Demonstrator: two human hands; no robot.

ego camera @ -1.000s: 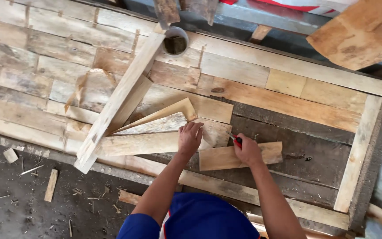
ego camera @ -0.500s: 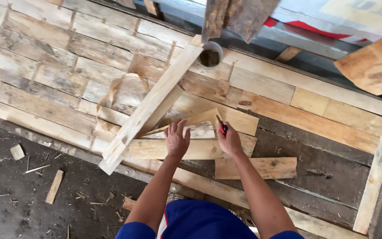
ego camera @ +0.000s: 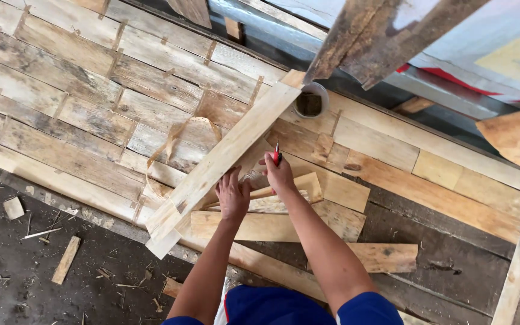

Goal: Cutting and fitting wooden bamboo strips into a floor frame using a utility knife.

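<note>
My left hand (ego camera: 233,195) presses flat, fingers spread, on a small pale wood piece (ego camera: 284,189) beside a long light plank (ego camera: 224,159) that lies diagonally across the work surface. My right hand (ego camera: 279,171) grips a red pencil (ego camera: 277,154) with its tip up, close to the plank's edge. A wider short board (ego camera: 272,225) lies under both forearms. Another short board (ego camera: 386,256) rests to the right of my right arm.
The surface is a platform of patched old planks (ego camera: 79,78) with a pale frame rail (ego camera: 519,265) at right. A small round can (ego camera: 309,101) stands at the long plank's far end. Dark weathered boards (ego camera: 380,36) hang overhead. Wood scraps (ego camera: 66,259) litter the dirt floor.
Both hands have moved left and farther away, from the short board at right to the pale piece beside the long plank. The view has shifted toward the can.
</note>
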